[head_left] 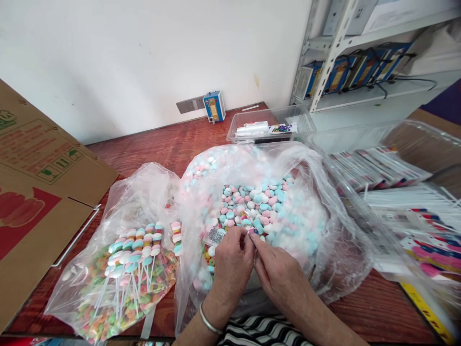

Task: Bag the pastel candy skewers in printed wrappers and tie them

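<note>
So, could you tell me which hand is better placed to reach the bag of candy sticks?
Left, probably. The left hand lies nearer the bag of candy sticks, on its own side; the right hand would have to cross over it.

Making out no whole word anywhere. Showing lines of green print and small green handling symbols on the cardboard box [43, 158] at the left edge of the table [154, 144], with letters too small to read. Carrying a black square code and tiny print on a white sticker [216, 236], lying against the clear plastic bag [334, 259] near the front edge, just above the left hand [230, 269]. Displaying blurred colour printing on the packaged cards [382, 168] at the right edge, unreadable. Bearing black marks on a yellow strip [428, 312] at the front right corner, illegible.
</note>
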`<state>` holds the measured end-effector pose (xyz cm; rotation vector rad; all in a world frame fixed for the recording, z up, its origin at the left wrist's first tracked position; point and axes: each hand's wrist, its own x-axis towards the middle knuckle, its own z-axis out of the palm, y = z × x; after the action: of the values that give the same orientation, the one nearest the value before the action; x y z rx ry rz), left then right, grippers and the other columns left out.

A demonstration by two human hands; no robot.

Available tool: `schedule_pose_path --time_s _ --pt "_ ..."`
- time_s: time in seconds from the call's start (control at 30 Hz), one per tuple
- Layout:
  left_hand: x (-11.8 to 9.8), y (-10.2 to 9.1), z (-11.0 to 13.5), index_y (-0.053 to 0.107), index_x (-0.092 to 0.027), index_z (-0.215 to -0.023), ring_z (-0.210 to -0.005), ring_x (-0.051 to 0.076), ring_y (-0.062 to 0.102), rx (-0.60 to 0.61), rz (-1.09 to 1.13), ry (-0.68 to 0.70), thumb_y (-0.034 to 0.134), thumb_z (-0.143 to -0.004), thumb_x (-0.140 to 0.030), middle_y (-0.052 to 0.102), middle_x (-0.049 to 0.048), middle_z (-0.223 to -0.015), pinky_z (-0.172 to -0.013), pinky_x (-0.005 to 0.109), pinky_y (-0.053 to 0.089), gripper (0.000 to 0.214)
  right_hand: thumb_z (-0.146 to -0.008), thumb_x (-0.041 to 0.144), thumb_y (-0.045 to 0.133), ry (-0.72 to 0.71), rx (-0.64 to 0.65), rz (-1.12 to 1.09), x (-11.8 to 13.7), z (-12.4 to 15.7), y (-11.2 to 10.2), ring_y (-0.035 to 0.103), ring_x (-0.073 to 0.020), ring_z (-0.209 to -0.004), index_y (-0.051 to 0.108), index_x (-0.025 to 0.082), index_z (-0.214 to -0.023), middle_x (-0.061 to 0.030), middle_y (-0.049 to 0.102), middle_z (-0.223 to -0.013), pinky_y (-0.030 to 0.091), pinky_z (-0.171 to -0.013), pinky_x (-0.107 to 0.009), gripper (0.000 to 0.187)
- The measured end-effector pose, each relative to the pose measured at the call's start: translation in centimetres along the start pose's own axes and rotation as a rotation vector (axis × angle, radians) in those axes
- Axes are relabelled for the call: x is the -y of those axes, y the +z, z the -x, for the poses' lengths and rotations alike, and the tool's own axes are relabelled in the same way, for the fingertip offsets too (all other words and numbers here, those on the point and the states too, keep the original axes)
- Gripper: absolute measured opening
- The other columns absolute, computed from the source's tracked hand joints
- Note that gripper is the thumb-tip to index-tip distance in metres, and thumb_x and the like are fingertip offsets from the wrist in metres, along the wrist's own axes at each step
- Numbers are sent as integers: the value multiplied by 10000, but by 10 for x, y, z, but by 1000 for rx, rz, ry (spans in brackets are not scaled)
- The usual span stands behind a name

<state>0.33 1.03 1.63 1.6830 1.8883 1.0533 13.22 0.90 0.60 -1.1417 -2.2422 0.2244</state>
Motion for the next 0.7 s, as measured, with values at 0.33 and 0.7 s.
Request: schedule_pose_path --time_s 0.33,0.7 --pt "0 -2 -2 599 -186 -871 -672 139 548 -122 -87 233 492 -926 -181 588 12 -755 -622 246 427 121 -927 119 377 -32 16 41 -6 8 -4 724 -240 -732 489 62 -1362 -170 739 -1085 580 -617 -350 453" --pt "10 1 -2 559 -186 -980 -823 168 568 -101 -59 512 494 -889 -70 614 47 -867 -740 278 470 161 -895 87 405 55 183 -51 -8 7 -9 749 -252 -712 533 89 -1302 -106 769 -915 541 -560 -314 426"
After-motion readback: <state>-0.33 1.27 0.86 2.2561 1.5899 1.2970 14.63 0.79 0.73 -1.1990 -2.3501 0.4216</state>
